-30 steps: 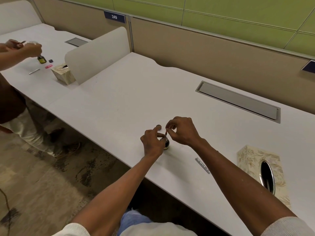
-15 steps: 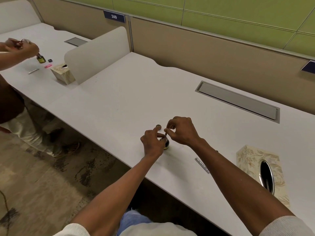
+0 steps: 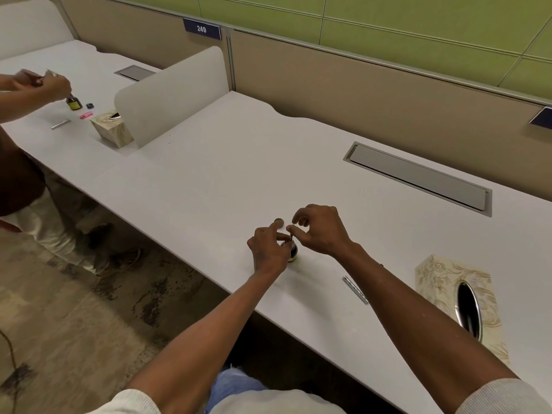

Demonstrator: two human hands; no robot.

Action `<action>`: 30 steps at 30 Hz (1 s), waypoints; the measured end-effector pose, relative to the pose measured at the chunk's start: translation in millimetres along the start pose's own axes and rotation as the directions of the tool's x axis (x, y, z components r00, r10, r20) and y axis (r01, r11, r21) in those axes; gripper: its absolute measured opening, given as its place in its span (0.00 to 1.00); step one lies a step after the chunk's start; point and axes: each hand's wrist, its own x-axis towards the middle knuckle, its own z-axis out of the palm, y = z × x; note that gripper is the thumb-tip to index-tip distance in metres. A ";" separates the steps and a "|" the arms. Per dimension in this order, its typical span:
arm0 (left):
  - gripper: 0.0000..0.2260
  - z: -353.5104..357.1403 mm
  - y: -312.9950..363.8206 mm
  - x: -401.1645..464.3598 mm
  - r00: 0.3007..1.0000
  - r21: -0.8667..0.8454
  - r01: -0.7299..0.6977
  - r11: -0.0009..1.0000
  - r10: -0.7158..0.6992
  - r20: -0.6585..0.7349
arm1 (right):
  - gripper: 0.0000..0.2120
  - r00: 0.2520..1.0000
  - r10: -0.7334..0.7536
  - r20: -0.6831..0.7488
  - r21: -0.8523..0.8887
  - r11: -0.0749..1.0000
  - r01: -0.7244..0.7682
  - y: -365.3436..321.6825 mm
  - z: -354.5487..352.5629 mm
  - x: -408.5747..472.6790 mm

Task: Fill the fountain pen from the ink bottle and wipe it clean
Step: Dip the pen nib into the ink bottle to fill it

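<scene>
A small dark ink bottle stands near the front edge of the white desk. My left hand wraps around the bottle and hides most of it. My right hand pinches a thin pen part upright, its lower end in the bottle's mouth. The dark bottle cap lies on the desk just behind my left fingers. A silver pen barrel lies flat on the desk to the right, apart from both hands.
A patterned tissue box sits at the right front. A grey cable hatch is set in the desk behind. A white divider separates another person's station, with hands, an ink bottle and a tissue box.
My hands stay at the bottle; the right fingers have shifted slightly on the pen part. The person at the far left has moved their hands a little.
</scene>
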 end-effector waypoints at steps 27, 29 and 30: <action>0.23 -1.6 5.9 -1.7 1.000 -0.016 -0.003 1.000 0.003 -0.005 | 0.05 0.999 -0.043 0.015 0.029 0.999 0.042 3.0 -2.2 1.6; 0.23 -1.6 6.4 -2.0 1.000 -0.015 -0.003 1.000 0.003 -0.010 | 0.08 1.000 -0.031 0.004 0.025 0.999 0.031 3.2 -1.6 2.0; 0.23 -1.5 6.5 -1.8 1.000 -0.021 0.000 1.000 -0.001 -0.010 | 0.09 1.000 -0.027 0.000 0.030 0.999 0.027 3.2 -1.3 1.8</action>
